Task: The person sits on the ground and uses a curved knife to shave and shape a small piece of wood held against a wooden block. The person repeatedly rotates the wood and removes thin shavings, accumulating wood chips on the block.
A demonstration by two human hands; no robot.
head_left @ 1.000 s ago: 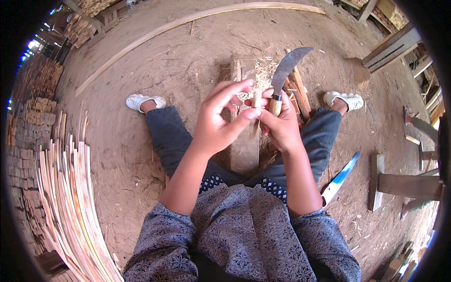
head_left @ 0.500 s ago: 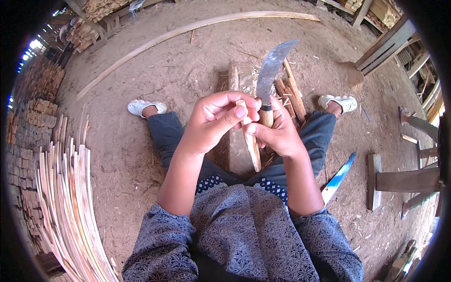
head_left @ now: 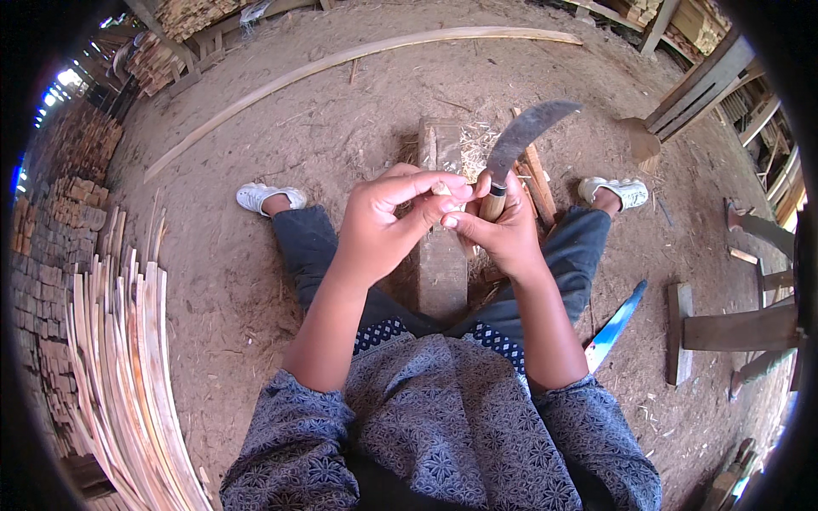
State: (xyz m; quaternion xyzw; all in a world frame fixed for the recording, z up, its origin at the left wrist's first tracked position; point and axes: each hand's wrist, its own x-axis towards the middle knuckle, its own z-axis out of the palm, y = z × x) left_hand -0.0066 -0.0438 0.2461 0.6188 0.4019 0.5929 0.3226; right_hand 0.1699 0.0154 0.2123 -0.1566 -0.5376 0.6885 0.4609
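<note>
My right hand [head_left: 504,232] is wrapped round the wooden handle of a curved knife [head_left: 527,134], its broad blade slanting up and to the right. In the fingertips of my left hand [head_left: 394,217] is a small wooden stick [head_left: 440,189]; one end shows above the thumb, and most of it is hidden by the fingers. Both hands meet at the fingertips over a wooden beam [head_left: 442,281] that lies on the ground between my legs.
Wood shavings [head_left: 479,146] and split wood pieces [head_left: 535,180] lie beside the beam. At right are a long blue-and-white object [head_left: 615,327] and a wooden bench [head_left: 737,327]. Long wood strips [head_left: 128,358] are piled at left. A long plank [head_left: 341,61] curves across the far ground.
The knife blade has tipped further right. The stick, which hung lengthwise below my fingers, has turned so that mainly its end shows. My hands stay close together.
</note>
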